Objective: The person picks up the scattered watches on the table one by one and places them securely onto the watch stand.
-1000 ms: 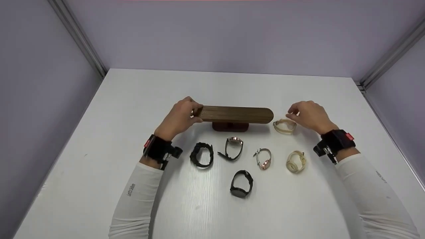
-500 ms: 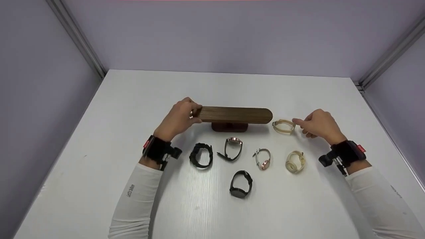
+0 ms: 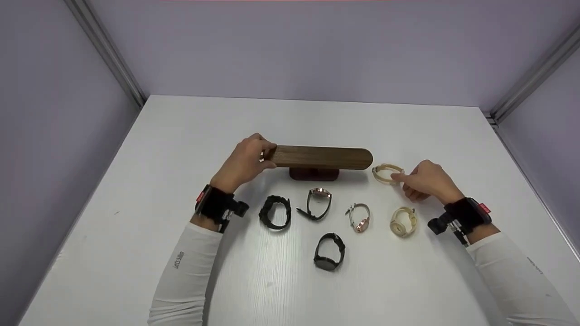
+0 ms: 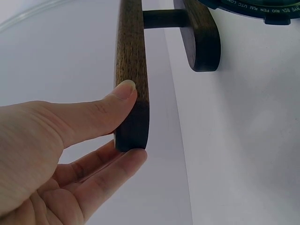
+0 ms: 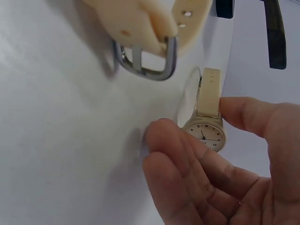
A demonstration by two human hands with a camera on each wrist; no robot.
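Note:
A dark wooden bar [image 3: 321, 157] stands across a small base [image 3: 314, 174] at the table's middle. My left hand [image 3: 247, 163] grips the bar's left end; in the left wrist view the thumb [image 4: 93, 117] presses the bar [image 4: 131, 70] from one side and the fingers curl under its tip. A beige watch [image 3: 385, 173] lies just past the bar's right end. My right hand [image 3: 423, 181] reaches it from the right. The right wrist view shows the thumb and a curled finger pinching the beige watch [image 5: 206, 133] at its case.
Several other watches lie in front of the stand: a black one [image 3: 275, 212], a black-strapped one with a rose face [image 3: 317, 202], a rose-and-silver one [image 3: 359, 216], a cream one [image 3: 403, 221] and a black round one [image 3: 329, 251]. Grey walls enclose the white table [image 3: 181, 136].
My right hand has dropped from above the beige watch to its right side, toward me, and its fingers have closed on the watch. The left hand has stayed on the bar.

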